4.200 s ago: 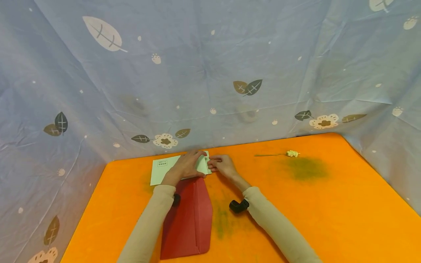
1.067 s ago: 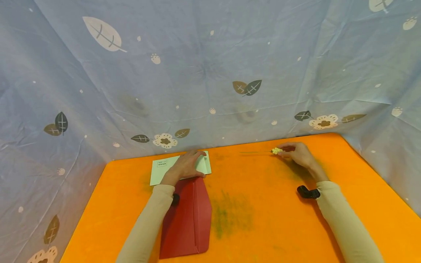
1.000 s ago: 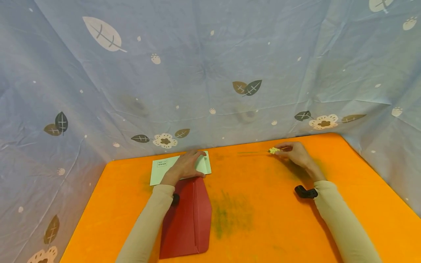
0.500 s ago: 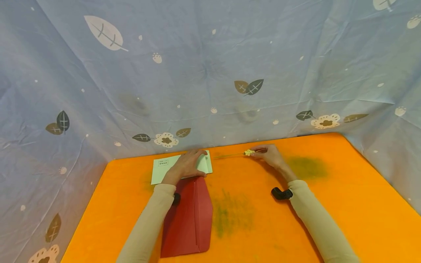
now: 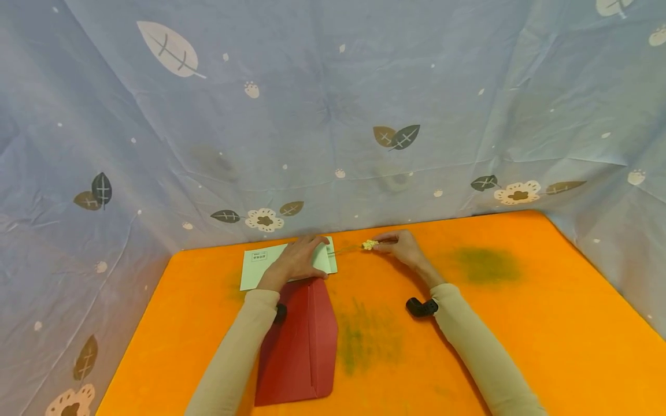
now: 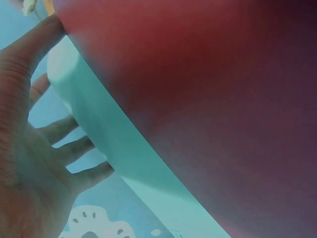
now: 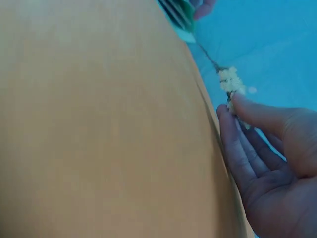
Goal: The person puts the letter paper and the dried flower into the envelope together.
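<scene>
My left hand [image 5: 295, 260] spans the pale green envelope [image 5: 253, 270] near its right end, thumb on the near edge and fingers on the far edge. In the left wrist view the envelope [image 6: 94, 111] bows between thumb and fingers. My right hand [image 5: 403, 248] pinches a small dried flower sprig [image 5: 369, 245] by its yellow blossom, with the thin stem pointing left. The stem's tip overlaps the envelope's open right end. In the right wrist view, the blossom [image 7: 230, 81] sits at thumb and fingertips, and the envelope's mouth [image 7: 178, 15] gapes at the top.
A red envelope [image 5: 296, 352] with its flap out to the right lies in front of the green one, under my left forearm. Orange cloth [image 5: 520, 323] covers the table, with dark green smudges [image 5: 364, 335]. A patterned curtain [image 5: 322, 115] rises behind the back edge.
My right hand has left the envelope's open end, taken up the flower sprig from the right of the table and carried it left to the envelope. My left hand has stayed in place.
</scene>
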Demonstrator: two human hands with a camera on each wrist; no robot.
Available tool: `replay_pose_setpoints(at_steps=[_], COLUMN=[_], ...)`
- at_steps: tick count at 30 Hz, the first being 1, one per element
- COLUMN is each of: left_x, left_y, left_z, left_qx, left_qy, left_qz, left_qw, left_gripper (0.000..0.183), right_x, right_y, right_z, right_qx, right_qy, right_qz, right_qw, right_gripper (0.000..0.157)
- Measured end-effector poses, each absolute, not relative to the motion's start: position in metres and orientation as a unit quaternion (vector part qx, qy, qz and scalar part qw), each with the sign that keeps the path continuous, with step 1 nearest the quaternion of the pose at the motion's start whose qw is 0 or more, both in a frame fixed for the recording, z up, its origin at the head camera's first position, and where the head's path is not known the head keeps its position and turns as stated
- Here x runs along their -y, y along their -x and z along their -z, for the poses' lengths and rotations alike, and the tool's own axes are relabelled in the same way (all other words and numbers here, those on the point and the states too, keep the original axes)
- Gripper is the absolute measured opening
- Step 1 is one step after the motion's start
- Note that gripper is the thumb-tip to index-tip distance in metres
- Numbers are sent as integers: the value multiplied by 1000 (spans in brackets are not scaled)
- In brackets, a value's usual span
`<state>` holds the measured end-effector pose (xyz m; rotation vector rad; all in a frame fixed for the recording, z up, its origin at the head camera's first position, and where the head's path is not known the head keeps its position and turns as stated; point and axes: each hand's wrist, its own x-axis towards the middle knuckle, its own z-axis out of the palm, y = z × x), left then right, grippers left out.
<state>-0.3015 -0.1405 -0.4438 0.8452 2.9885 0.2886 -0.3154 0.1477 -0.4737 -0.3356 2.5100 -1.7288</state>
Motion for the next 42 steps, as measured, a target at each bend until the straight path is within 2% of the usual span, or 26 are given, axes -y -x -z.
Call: replay_pose_setpoints(at_steps=[4, 11, 18, 27, 42], left_x=[137, 140, 141, 141, 141], left_y=[303, 302, 302, 302, 299], left_z=[444, 444, 444, 445, 443], left_qx=[-957, -961, -962, -962, -955], left_qy=[-277, -266, -262, -260, -280], left_qz=[-82, -75, -78, -79, -99], left_qw=[12, 14, 18, 18, 14], left_gripper=[80, 80, 81, 80, 78], right_x=[-142, -126, -112, -90, -48], right_y=[315, 319, 321, 320, 315], right_z=[475, 478, 473, 472, 474], right_qx=[-803, -715, -724, -770, -742], right_qy=[92, 71, 28, 49, 58], right_qz=[587, 688, 682, 630, 662], right_qw=[49, 102, 102, 88, 91], right_gripper=[26, 28, 26, 24, 21])
